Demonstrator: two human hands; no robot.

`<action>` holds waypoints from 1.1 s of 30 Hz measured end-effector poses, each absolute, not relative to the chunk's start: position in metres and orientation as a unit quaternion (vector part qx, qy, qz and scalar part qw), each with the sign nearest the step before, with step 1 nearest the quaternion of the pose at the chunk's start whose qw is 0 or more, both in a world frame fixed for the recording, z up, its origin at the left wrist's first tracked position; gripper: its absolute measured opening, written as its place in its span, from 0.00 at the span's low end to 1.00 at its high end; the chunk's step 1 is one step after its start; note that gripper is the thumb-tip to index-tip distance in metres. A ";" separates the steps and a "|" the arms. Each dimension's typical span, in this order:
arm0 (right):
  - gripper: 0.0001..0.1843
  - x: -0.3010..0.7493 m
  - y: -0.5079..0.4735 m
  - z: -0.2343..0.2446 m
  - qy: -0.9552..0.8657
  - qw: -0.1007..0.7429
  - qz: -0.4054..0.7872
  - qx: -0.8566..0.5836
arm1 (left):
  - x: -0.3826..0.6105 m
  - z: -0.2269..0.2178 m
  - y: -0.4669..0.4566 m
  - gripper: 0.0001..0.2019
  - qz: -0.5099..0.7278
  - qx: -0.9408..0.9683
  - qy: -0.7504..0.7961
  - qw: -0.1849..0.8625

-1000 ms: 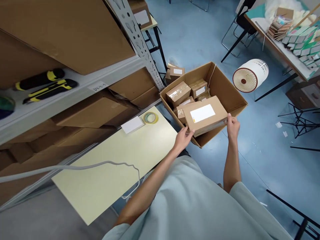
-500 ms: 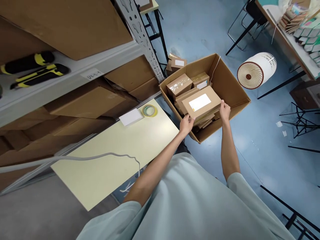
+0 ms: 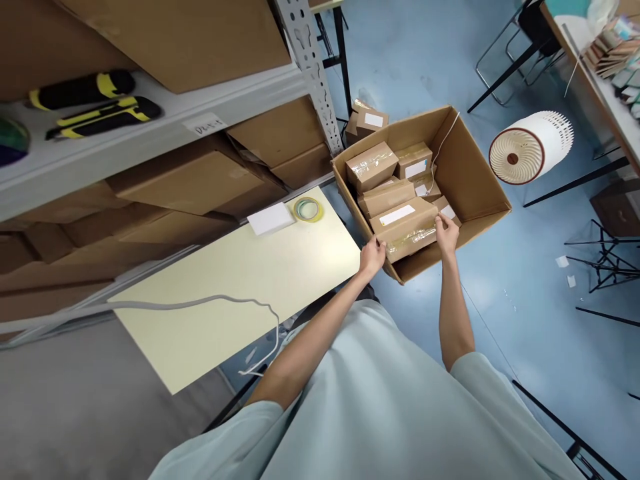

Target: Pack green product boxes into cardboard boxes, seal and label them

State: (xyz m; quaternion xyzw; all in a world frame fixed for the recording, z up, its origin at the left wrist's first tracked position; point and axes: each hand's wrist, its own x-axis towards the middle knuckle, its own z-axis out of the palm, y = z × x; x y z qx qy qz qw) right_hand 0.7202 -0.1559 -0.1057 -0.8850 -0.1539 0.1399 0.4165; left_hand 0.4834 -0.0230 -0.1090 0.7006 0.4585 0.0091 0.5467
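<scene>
A small brown cardboard box [image 3: 407, 229] with a white label and shiny tape along one side lies tilted among other parcels. It is inside a large open carton [image 3: 480, 193]. At its near left corner, the fingers of my left hand [image 3: 373, 258] are pinched on the edge. My right hand [image 3: 447, 235] grips the right end, with fingers curled over it. Several taped parcels, among them a box with a white label [image 3: 414, 160] and a plain taped box [image 3: 371, 167], sit deeper in the carton. A white cord [image 3: 443, 137] hangs over its far wall.
On the pale yellow tabletop [image 3: 225, 287] lie a tape roll [image 3: 308, 209], a white paper [image 3: 271, 219] and a grey cable [image 3: 190, 304]. Black-and-yellow cutters [image 3: 105, 118] rest on the metal shelf [image 3: 240, 100]. Right of the carton stands a white fan [image 3: 533, 147].
The held box has gone down into the carton and tipped, so its taped side now faces me. Both hands followed it. The view has shifted slightly.
</scene>
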 end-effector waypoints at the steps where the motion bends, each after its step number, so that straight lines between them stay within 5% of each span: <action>1: 0.37 0.723 -0.154 -0.104 -0.168 0.410 0.147 -0.884 | 0.485 -0.110 -0.019 0.22 0.012 0.687 0.467 0.557; 5: 0.38 0.720 -0.154 -0.097 -0.186 0.376 0.160 -0.893 | 0.479 -0.113 -0.010 0.29 0.026 0.630 0.483 0.608; 12: 0.42 0.696 -0.169 -0.093 -0.154 0.358 0.109 -0.915 | 0.427 -0.104 -0.021 0.26 0.084 0.607 0.477 0.630; 19: 0.39 0.629 -0.138 -0.038 -0.293 0.455 0.144 -0.828 | 0.355 -0.052 -0.025 0.21 0.229 0.602 0.440 0.626; 26: 0.33 0.468 -0.082 0.040 -0.499 0.474 0.291 -0.664 | 0.224 0.025 -0.070 0.15 0.437 0.541 0.459 0.553; 33: 0.28 0.285 -0.090 0.092 -0.641 0.399 0.421 -0.503 | 0.058 0.061 -0.188 0.14 0.616 0.402 0.565 0.373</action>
